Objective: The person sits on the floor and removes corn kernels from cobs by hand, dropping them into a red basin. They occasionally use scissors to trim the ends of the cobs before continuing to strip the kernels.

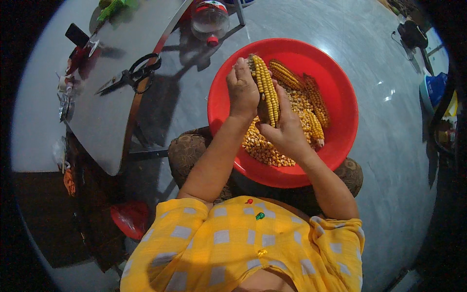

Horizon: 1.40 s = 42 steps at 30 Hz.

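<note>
A partly shelled ear of dried yellow corn [268,93] stands nearly upright between my two hands, over a red plastic basin [343,109]. My left hand [244,87] grips it near its upper end, on the left side. From the lower right, my right hand [286,126] holds it, the thumb near its bottom end. Loose corn kernels [270,151] lie in the basin under my hands. Several more ears are in there too, one corn ear [286,75] at the top and another corn ear [316,102] on the right. The basin rests on my lap.
Black-handled scissors [133,76] lie at the edge of the table [113,120] on the left. Beyond the table's edge is a large clear plastic bottle with a red cap [209,22]. A red plastic bag [131,219] is at the lower left. Blue and yellow items stand at the far right.
</note>
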Tool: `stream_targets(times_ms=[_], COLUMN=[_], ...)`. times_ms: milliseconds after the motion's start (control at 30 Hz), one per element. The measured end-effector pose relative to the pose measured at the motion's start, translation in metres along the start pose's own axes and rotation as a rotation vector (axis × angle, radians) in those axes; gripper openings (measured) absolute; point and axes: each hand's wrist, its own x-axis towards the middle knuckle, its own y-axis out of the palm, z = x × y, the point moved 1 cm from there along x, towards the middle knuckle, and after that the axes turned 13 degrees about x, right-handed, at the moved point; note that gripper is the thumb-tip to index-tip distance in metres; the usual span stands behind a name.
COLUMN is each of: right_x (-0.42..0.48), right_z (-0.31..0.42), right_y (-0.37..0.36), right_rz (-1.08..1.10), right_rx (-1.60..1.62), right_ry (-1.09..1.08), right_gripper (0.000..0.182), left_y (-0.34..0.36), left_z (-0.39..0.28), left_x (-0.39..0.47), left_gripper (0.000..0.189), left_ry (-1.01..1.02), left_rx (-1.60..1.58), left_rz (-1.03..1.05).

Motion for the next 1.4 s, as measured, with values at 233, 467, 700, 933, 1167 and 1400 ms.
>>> stream_targets(times_ms=[233,467,700,933,1167,1400], right_x=[-0.001,-0.006,-0.005,-0.01,-0.008,-0.001], right_z=[-0.001,-0.003,-0.005,-0.002,-0.001,-0.005], right_y=[0.0,0.006,0.002,0.006,0.005,-0.001], right_rz=[-0.012,-0.025,-0.009,-0.011,-0.017,-0.054], right_rx=[-0.144,-0.264,-0.367,-0.422,-0.405,-0.406], right_ry=[0.142,-0.102,0.002,-0.027,-0.048,0.012], right_gripper=[0.08,0.083,0.086,0.089,0.085,0.085], left_y=[0.002,-0.007,-0.003,0.006,-0.001,0.011], left_z=[0.016,0.021,0.012,0.0,0.004,0.025], left_x=[0.008,0.011,0.006,-0.002,0.004,-0.003], left_gripper=[0.041,0.038,0.044,0.044,0.051,0.047], left_ry=[0.14,-0.1,-0.048,-0.061,-0.202,0.008], left_rx=[0.235,-0.164,-0.021,-0.003,-0.154,0.137], left_rz=[-0.042,-0.056,-0.024,-0.037,-0.027,-0.02])
